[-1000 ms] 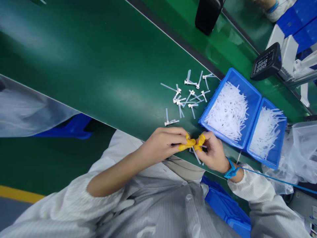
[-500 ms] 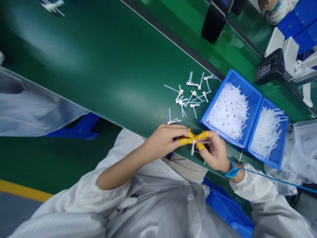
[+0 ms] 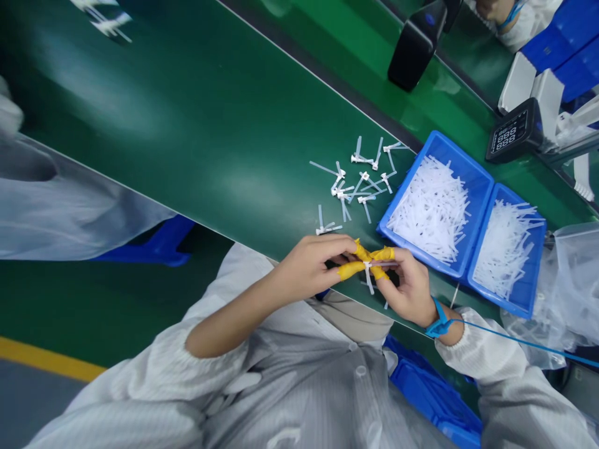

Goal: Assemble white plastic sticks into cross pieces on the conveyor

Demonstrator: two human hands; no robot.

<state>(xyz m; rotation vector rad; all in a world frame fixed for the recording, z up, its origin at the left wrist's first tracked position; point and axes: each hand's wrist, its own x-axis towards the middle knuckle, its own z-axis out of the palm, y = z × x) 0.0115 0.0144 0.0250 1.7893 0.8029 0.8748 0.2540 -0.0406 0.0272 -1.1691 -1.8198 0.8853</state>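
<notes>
My left hand (image 3: 317, 265) pinches a small white plastic connector with thin tubes (image 3: 369, 280) between yellow-wrapped fingertips. From the other side my right hand (image 3: 406, 288), its fingertips wrapped in yellow too, grips the same piece; one tube points down from it and another runs toward the right palm. The fingers hide most of the joint. Just beyond my hands, several similar white connectors with tubes (image 3: 362, 178) lie scattered on the green table (image 3: 201, 137). A blue band with a cord (image 3: 438, 321) circles my right wrist.
Right of my hands, a blue bin (image 3: 435, 268) holds short white tubes, and a second blue bin (image 3: 538, 262) beside it holds more. A black display unit (image 3: 512, 131) stands behind them. Clear plastic bags (image 3: 573, 280) lie at right. Another person's sleeve (image 3: 84, 212) is at left.
Both hands stay nearly in place, still gripping the piece. Its downward tube has swung slightly to the right. At the upper left, blurred white parts have shifted a little.
</notes>
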